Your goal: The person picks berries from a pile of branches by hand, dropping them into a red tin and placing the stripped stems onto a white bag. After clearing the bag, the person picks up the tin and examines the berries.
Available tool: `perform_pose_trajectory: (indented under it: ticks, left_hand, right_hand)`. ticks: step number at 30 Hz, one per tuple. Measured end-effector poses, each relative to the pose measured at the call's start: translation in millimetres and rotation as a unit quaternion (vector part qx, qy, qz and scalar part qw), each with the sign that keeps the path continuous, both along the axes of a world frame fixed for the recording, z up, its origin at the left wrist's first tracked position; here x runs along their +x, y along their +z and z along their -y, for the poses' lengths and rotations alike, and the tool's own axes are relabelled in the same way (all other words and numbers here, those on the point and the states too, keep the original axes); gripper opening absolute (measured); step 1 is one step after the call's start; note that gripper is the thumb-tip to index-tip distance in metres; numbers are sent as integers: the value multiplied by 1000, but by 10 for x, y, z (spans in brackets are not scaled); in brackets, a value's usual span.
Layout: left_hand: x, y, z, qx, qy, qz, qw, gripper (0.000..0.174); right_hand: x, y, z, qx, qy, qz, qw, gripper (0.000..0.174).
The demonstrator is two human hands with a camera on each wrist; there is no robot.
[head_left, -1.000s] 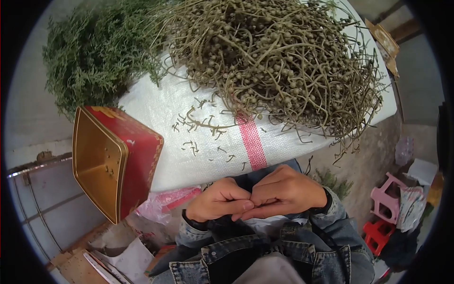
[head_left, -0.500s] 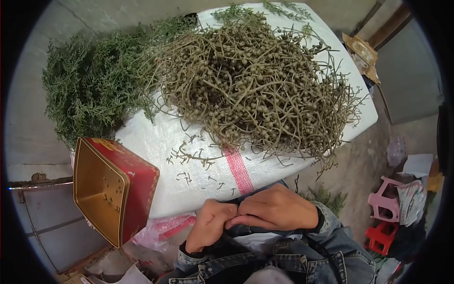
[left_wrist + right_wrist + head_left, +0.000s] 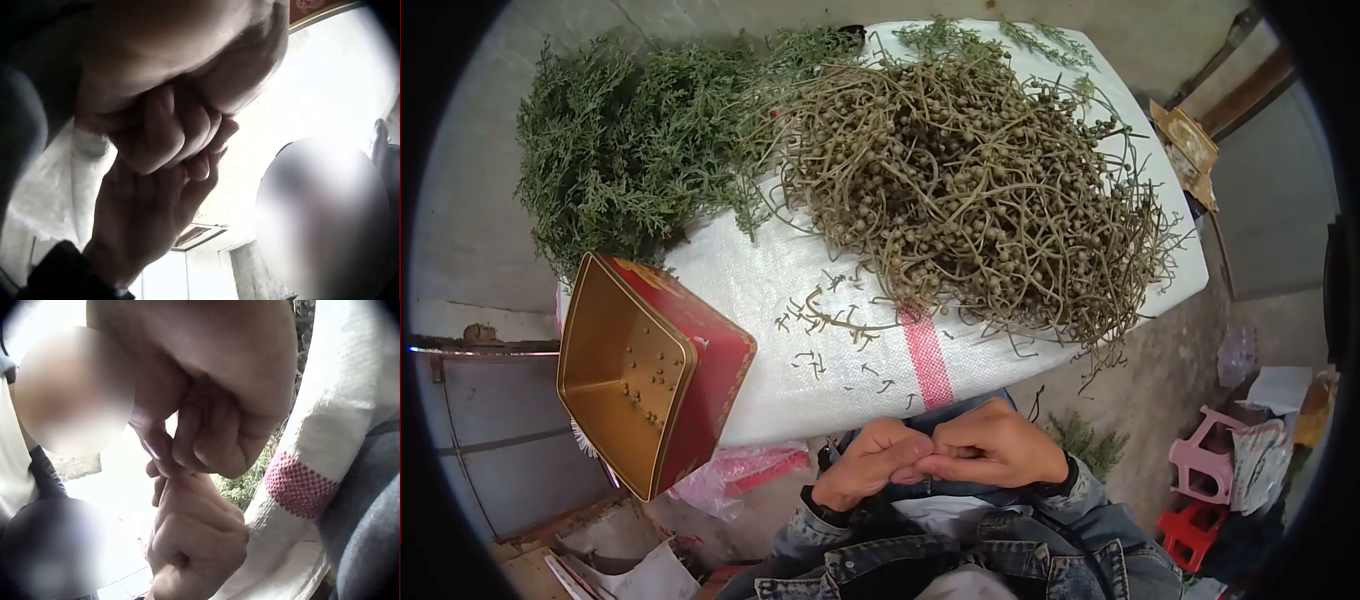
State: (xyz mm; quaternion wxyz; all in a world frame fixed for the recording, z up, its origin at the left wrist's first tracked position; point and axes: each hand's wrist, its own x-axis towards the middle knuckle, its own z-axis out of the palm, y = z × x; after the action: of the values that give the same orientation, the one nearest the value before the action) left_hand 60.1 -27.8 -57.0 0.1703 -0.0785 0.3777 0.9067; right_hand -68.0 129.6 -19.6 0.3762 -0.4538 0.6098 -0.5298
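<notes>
Low in the head view, my left hand and right hand meet at the fingertips over my lap. The left thumb lies against the right hand's fingers. Both wrist views show curled fingers on the left hand and right hand; I cannot tell whether something small is between them. In front, a big heap of brownish stems with round berries lies on a white woven sack. A red tin with a gold inside lies tipped at the left, a few loose berries in it.
Green leafy sprigs are piled at the back left. Short stem bits are scattered near a pink stripe on the sack. On the floor at right stand a pink stool and a red stool. Crinkled plastic is below the tin.
The head view has shifted, bringing more of the sack's far end into sight. My hands have stayed together over the lap, while the left hand has turned, its thumb now lying toward the right fingers.
</notes>
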Motion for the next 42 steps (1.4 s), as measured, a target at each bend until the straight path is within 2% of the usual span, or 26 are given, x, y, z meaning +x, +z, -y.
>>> perform_pose_trajectory:
  ticks: [2, 3, 6, 7, 10, 15, 16, 18, 19, 20, 22, 23, 24, 26, 27, 30, 31, 34, 35, 38, 39, 42]
  left_hand:
    - [52, -36, -105, 117, 79, 33, 989, 44]
    - [57, -33, -134, 118, 75, 37, 989, 44]
    - [27, -6, -203, 210, 149, -22, 966, 48]
    - [32, 38, -236, 209, 159, -15, 965, 48]
    - [-13, 226, -264, 189, 169, 10, 967, 52]
    - [-29, 207, -270, 173, 161, -18, 971, 52]
    - [-22, 204, -266, 156, 194, -63, 966, 52]
    - [-12, 206, -257, 121, 255, -153, 947, 51]
    - [-25, 238, -227, 119, 254, -153, 948, 51]
    - [-52, 299, -168, 11, 291, -111, 950, 49]
    - [-89, 427, -50, -200, 351, -19, 915, 46]
    - [-121, 464, 9, -202, 347, -19, 916, 46]
    - [-160, 502, 76, -316, 334, 8, 888, 41]
    - [-220, 579, 210, -533, 299, 59, 789, 35]
    - [-237, 613, 271, -539, 300, 58, 785, 35]
    - [-281, 685, 357, -706, 225, 124, 660, 26]
    - [-315, 698, 334, -710, 222, 123, 657, 26]
    - [-434, 742, 236, -688, 276, 95, 664, 26]
    - [-506, 773, 209, -693, 277, 97, 659, 26]
    - [-842, 890, 144, -770, 175, 29, 613, 26]
    - [-900, 870, 141, -773, 175, 31, 609, 26]
    - [-1017, 725, 198, -843, 127, -57, 520, 25]
  right_hand:
    - [67, -7, 52, -27, -49, 26, 998, 26]
    - [102, -15, 70, -26, -53, 29, 998, 26]
    - [145, -49, 136, -49, -81, 69, 993, 26]
    - [162, -52, 144, -47, -73, 78, 993, 26]
    - [204, -40, 143, -45, -98, 199, 974, 26]
    - [155, -117, 129, -72, -52, 232, 969, 26]
    - [157, -134, 135, -108, -82, 344, 929, 27]
    - [166, -152, 137, -175, -140, 549, 805, 30]
    - [162, -145, 139, -177, -139, 550, 804, 30]
    - [151, -129, 140, -163, -136, 528, 822, 30]
    - [158, -101, 113, -133, -135, 487, 853, 29]
    - [154, -98, 107, -136, -137, 487, 852, 29]
    - [144, -95, 113, -122, -143, 487, 853, 28]
    - [116, -95, 160, -95, -146, 487, 856, 27]
    - [108, -102, 189, -100, -141, 488, 855, 27]
    - [102, -135, 209, -117, -157, 349, 916, 26]
    - [67, -119, 193, -121, -157, 353, 914, 26]
    - [-86, -17, 168, -48, -130, 187, 972, 27]
    - [-108, -18, 178, -53, -127, 191, 972, 27]
    - [-144, -1, 196, -36, -154, 161, 974, 29]
    - [-156, 4, 187, -40, -151, 162, 974, 29]
    - [-186, 22, 176, -30, -131, 139, 981, 31]
